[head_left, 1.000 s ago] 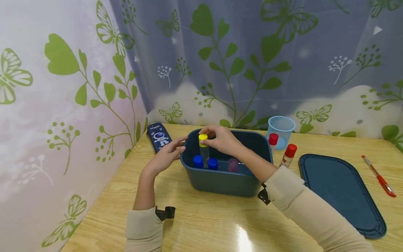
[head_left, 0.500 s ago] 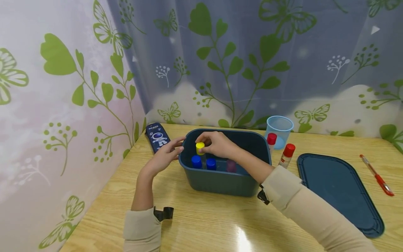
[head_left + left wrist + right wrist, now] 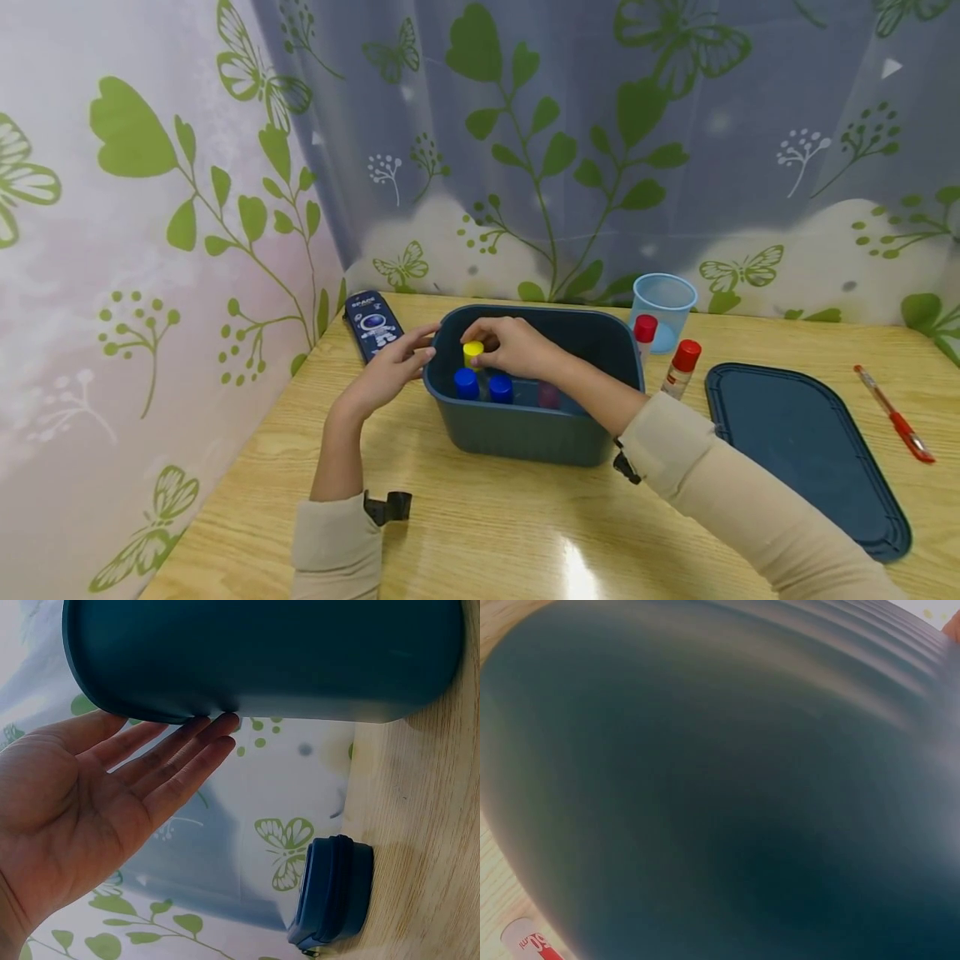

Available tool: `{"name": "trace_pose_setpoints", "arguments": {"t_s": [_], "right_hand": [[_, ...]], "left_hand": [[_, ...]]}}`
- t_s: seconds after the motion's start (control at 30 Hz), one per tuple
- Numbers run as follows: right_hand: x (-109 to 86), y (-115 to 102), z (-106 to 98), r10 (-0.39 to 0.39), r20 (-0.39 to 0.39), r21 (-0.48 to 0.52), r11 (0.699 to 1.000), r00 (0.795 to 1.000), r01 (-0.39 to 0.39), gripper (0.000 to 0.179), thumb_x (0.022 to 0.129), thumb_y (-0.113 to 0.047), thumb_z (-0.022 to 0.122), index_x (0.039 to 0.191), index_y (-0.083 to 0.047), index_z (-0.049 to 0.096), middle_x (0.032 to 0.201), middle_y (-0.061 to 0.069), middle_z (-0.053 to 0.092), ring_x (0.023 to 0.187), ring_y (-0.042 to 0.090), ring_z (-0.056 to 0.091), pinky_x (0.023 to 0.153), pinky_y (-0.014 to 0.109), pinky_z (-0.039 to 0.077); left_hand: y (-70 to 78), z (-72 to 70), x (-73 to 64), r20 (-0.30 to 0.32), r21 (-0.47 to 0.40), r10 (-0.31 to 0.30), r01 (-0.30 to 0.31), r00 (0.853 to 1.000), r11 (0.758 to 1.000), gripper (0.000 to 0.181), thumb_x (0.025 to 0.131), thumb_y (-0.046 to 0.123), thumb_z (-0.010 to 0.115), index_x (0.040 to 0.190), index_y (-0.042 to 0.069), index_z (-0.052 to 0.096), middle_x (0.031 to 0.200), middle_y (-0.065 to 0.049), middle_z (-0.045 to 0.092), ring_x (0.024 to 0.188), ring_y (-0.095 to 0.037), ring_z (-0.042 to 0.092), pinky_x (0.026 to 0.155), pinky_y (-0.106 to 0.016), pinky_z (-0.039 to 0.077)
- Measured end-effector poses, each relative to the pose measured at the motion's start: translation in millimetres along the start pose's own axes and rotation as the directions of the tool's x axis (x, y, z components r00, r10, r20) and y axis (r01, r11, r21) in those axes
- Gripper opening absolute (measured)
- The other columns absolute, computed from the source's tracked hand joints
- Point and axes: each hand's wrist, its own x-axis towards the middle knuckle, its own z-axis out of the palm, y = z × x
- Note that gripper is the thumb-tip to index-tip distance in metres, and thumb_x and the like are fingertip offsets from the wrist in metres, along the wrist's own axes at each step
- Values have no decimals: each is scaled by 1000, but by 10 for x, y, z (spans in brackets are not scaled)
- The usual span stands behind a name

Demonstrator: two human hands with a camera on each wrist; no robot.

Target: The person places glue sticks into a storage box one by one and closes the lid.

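Note:
My right hand (image 3: 517, 346) reaches into the dark blue-green plastic bin (image 3: 532, 437) and pinches the yellow cap (image 3: 472, 352) of a clear bottle, whose body is now hidden low in the bin. Just in front of it stand two blue-capped bottles (image 3: 466, 383). A small pink-purple object (image 3: 548, 395) is further right inside. My left hand (image 3: 382, 379) is at the bin's left end; in the left wrist view its nearly straight fingers (image 3: 187, 776) touch the outer wall. The bin's wall (image 3: 720, 787) fills most of the right wrist view, where the right hand's fingers are out of sight.
A navy astronaut pencil case (image 3: 373, 325) lies behind the left hand. Right of the bin stand a translucent blue cup (image 3: 663, 304) and two red-capped bottles (image 3: 678, 371). Beyond them lie a dark lid (image 3: 810, 458) and a red pen (image 3: 896, 417).
My right hand has lowered the yellow-capped bottle deeper into the bin, so its clear body no longer shows. My left hand has stayed at the bin's left end.

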Motion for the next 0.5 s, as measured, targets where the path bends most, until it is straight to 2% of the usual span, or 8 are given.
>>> {"name": "trace_pose_setpoints", "arguments": {"t_s": [0.3, 0.5], "right_hand": [[-9, 2, -25, -15, 40, 17, 1000, 999, 15, 34, 89, -10, 61, 122, -4, 57, 111, 9, 61, 99, 18, 59, 82, 28, 49], [-15, 14, -51, -26, 48, 13, 1000, 998, 26, 35, 90, -11, 61, 124, -4, 55, 116, 10, 59, 102, 20, 58, 84, 29, 48]], "left_hand": [[17, 10, -24, -5, -9, 1, -1, 1000, 1000, 46, 100, 21, 40, 143, 8, 30, 138, -21, 34, 125, -34, 36, 96, -51, 35], [31, 11, -23, -3, 3, 3, -3, 1000, 1000, 46, 101, 21, 39, 144, 8, 30, 139, -21, 34, 125, -34, 36, 96, -49, 36]]}}
